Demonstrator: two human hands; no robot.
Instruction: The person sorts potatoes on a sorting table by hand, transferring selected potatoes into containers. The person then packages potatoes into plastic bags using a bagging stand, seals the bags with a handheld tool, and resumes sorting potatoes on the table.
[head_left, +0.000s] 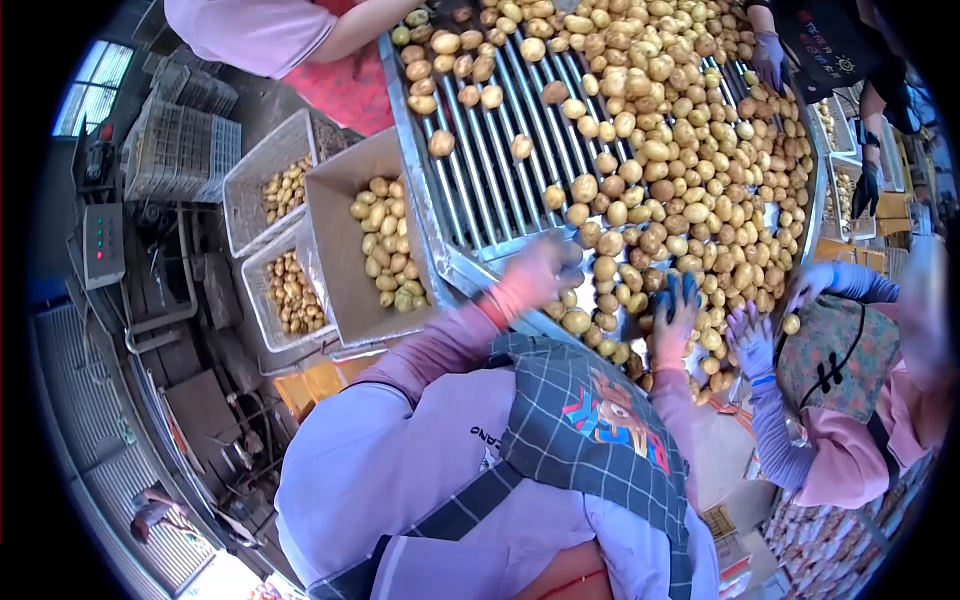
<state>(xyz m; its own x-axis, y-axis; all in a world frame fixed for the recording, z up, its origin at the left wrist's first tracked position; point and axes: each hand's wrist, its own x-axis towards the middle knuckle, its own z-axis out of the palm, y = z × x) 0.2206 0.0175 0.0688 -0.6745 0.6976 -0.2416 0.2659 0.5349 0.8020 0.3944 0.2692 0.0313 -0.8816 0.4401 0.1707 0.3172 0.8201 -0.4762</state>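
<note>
Yellow-brown potatoes (690, 160) lie in a thick layer over the sorting table (465, 262). My left hand (535, 272), in a pink glove with dark fingertips, is over the table's near edge beside the metal rollers. It is smeared by motion, so whether a potato is in it does not show. My right hand (676, 310), gloved in pink with blue fingers, reaches to the potatoes at the near side; its fingers are spread and touch several of them.
A deep bin (330, 215) with potatoes stands left of the table, beside white crates (245, 215) of smaller potatoes. Co-workers stand around the table; one's purple gloves (750, 340) are near my right hand. A control box (103, 245) is at far left.
</note>
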